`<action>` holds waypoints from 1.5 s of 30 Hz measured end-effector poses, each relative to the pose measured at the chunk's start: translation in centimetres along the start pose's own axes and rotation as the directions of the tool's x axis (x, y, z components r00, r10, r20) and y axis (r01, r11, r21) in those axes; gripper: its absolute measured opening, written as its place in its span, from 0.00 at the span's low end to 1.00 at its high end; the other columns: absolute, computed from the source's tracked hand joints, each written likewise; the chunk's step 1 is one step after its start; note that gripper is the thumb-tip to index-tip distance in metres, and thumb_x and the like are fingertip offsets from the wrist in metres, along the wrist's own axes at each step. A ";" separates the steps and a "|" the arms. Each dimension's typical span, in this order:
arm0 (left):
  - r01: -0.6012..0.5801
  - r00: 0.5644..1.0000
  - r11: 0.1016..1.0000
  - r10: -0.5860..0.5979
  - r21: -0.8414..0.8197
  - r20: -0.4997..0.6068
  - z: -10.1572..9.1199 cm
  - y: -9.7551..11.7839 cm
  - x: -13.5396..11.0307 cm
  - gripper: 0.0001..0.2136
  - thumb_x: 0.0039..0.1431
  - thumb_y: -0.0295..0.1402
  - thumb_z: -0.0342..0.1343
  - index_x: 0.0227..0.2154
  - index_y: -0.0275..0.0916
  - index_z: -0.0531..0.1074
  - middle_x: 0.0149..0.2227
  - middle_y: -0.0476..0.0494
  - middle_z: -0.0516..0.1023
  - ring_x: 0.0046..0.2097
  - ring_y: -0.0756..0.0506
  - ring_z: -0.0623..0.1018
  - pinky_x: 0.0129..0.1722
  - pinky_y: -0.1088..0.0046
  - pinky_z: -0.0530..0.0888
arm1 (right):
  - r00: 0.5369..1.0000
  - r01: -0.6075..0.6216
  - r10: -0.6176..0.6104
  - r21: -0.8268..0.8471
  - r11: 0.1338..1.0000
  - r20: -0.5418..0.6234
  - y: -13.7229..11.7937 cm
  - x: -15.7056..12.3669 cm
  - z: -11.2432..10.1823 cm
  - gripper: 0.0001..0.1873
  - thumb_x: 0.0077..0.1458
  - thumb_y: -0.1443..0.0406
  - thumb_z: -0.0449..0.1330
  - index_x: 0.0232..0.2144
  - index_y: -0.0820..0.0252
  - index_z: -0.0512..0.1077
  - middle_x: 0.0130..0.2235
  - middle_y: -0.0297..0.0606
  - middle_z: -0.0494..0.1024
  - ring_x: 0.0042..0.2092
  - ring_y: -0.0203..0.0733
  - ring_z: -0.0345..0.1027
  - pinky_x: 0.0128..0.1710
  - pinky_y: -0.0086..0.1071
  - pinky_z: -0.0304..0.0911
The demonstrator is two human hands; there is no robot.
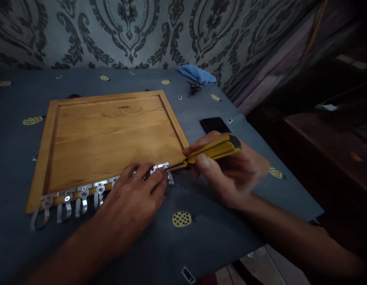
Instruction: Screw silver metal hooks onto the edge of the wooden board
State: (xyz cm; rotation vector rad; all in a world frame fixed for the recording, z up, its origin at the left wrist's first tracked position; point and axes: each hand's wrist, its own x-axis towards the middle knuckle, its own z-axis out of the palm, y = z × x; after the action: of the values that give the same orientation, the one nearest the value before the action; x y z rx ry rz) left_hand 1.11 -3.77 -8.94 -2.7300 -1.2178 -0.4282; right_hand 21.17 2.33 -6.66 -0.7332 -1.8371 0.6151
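A wooden panel [112, 134] with a raised frame lies on the table. Along its near edge runs a metal hook rail [84, 191] with several double hooks and screws. My left hand [138, 194] lies across the rail, its fingers slightly bent and spread over the panel's edge, covering some hooks; its thumb is hidden. My right hand [231, 170] is closed around the yellow and black handle of a screwdriver [214, 149]. The screwdriver slants down to the left, its tip at the rail's right end close to my left fingertips. Whether the tip sits in a screw is unclear.
A dark phone [214, 124] lies beyond my right hand. Farther back are a blue cloth [196, 74] and a small dark object [194, 88]. The tablecloth [219, 233] has a pineapple print. Patterned wallpaper [159, 31] rises behind the table, whose right edge drops toward dark furniture.
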 end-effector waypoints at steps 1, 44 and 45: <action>0.001 1.000 1.000 -0.001 -0.002 0.001 0.0 0.0 0.0 0.11 0.66 0.28 0.54 0.49 0.33 0.75 0.51 0.41 0.80 0.52 0.37 0.75 0.53 0.57 0.72 | 0.999 0.041 -0.040 -0.017 0.999 0.008 -0.1 0.0 -0.1 0.02 0.61 0.63 0.65 0.37 0.54 0.77 0.36 0.36 0.81 0.23 0.35 0.69 0.23 0.35 0.67; 0.275 0.954 0.907 -0.298 -0.319 -0.025 -2.0 -2.5 -0.3 0.09 0.70 0.37 0.49 0.47 0.42 0.69 0.42 0.44 0.81 0.43 0.41 0.80 0.42 0.59 0.77 | 0.998 -0.025 0.027 -0.037 0.999 0.053 0.1 1.2 0.0 0.10 0.64 0.60 0.62 0.31 0.55 0.74 0.30 0.34 0.77 0.31 0.37 0.73 0.31 0.34 0.68; 0.265 0.958 0.913 -0.286 -0.310 -0.021 -2.0 -2.5 -0.3 0.10 0.70 0.37 0.49 0.48 0.42 0.68 0.43 0.43 0.81 0.43 0.40 0.80 0.43 0.57 0.77 | 0.998 -0.031 0.032 -0.032 0.999 0.054 0.0 1.2 0.0 0.09 0.64 0.60 0.62 0.31 0.55 0.74 0.30 0.33 0.77 0.31 0.37 0.73 0.31 0.34 0.68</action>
State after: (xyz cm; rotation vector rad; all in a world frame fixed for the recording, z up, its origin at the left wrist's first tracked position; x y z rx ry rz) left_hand -1.37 -2.78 -7.18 -2.7607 -1.6523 -0.7937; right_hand 20.82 3.26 -5.91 -0.7739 -1.8919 0.6337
